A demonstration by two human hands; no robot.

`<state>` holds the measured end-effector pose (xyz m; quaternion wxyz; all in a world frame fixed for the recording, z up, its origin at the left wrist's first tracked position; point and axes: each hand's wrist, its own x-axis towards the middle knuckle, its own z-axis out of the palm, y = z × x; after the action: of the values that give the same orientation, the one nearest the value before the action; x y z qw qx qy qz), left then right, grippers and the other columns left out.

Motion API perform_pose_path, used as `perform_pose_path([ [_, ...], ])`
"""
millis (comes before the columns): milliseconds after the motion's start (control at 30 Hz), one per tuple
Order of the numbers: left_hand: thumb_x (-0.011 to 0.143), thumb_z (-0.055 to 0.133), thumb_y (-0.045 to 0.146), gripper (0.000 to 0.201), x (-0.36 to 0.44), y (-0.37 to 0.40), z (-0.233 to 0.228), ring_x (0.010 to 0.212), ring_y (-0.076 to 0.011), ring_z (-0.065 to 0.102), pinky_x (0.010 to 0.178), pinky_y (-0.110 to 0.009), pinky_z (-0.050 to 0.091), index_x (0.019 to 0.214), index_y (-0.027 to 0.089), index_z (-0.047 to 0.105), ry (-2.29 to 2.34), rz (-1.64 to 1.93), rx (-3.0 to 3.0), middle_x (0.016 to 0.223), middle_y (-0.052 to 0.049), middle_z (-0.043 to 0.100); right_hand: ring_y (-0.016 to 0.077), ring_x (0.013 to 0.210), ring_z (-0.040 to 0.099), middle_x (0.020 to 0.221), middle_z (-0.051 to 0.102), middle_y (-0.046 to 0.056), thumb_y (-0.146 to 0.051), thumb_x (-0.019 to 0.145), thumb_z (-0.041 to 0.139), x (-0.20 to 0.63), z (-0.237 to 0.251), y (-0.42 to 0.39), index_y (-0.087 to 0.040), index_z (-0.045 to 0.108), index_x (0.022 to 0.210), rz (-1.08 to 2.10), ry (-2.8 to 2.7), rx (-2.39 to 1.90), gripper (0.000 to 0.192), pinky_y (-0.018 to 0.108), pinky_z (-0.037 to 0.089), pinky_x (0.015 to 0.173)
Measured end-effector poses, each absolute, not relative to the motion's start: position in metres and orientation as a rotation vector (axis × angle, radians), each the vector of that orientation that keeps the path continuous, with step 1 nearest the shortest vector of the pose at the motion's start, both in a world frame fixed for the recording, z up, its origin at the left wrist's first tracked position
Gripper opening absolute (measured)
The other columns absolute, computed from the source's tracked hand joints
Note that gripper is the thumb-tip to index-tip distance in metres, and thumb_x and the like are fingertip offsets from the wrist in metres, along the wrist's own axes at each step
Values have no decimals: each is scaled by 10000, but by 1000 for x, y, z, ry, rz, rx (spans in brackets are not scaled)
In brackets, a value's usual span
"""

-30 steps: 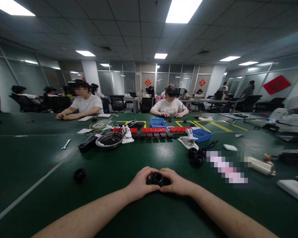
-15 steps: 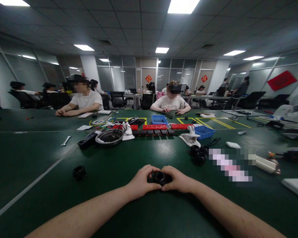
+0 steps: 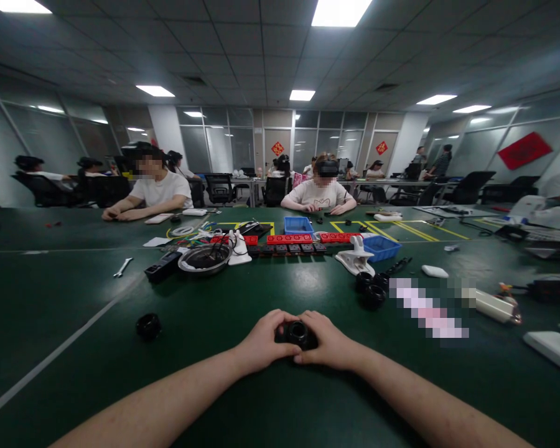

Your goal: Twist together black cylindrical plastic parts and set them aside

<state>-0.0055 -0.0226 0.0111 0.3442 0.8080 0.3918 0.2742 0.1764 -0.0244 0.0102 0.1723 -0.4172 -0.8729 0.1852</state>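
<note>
Far left: a small wrench point(image 3: 123, 267) lies flat on the green table point(image 3: 51, 298), beside a white line on the table top.
Left of your hands: a lone black ring part point(image 3: 148, 325) sits on the table, well apart from your fingers.
Your left hand point(image 3: 261, 341): curled and pressed against the left side of the black round part point(image 3: 297, 334), fingers wrapped over its top.
Black round part: it sits between your two hands, low over the table right in front of you, its open centre facing up.
Your right hand point(image 3: 329, 341): closed on the part's right side, thumb tip meeting your left thumb below it.
Behind: a metal bowl point(image 3: 204, 259) and a row of red blocks point(image 3: 289, 239).
Right: three black rings point(image 3: 372, 287) cluster near a white clamp point(image 3: 354, 259), with a blue bin point(image 3: 379, 247) just behind.
</note>
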Motion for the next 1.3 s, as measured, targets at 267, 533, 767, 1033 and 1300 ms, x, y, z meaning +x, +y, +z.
perform_pose_path([
  [267,623,647,283,394,-10,-23,17,718,-129,448,612,-222,370,991,208,530,944,655,2093,882,-5,474,178,884,441,911,514,12,-310,658,631,188,22,-18,-191,557,945,850,-2526,-1000,319,295,345,790],
  [533,619,651,298,386,-9,-24,16,739,-140,448,635,-233,368,975,207,533,963,659,2128,863,-2,479,171,830,457,839,525,9,-274,641,645,187,18,-15,-169,576,877,871,-2502,-985,267,279,359,742],
  [767,571,685,330,413,-5,-26,8,730,-149,449,621,-240,365,928,186,536,1077,732,2054,854,-10,478,133,659,442,701,490,-13,-379,567,667,178,5,-20,-156,499,705,607,-2376,-1262,311,219,318,555],
  [1033,550,692,270,382,1,-25,5,695,-139,441,606,-237,362,888,176,540,1184,827,2009,814,0,472,184,709,462,740,520,34,-523,600,582,163,5,-29,-161,507,752,157,-2401,-1469,399,283,313,609],
  [1300,615,657,303,392,-10,-19,10,726,-136,446,624,-232,369,971,203,529,960,709,2104,857,-2,474,187,844,455,906,498,31,-372,616,646,179,14,-20,-188,548,943,658,-2492,-1084,388,298,362,737],
])
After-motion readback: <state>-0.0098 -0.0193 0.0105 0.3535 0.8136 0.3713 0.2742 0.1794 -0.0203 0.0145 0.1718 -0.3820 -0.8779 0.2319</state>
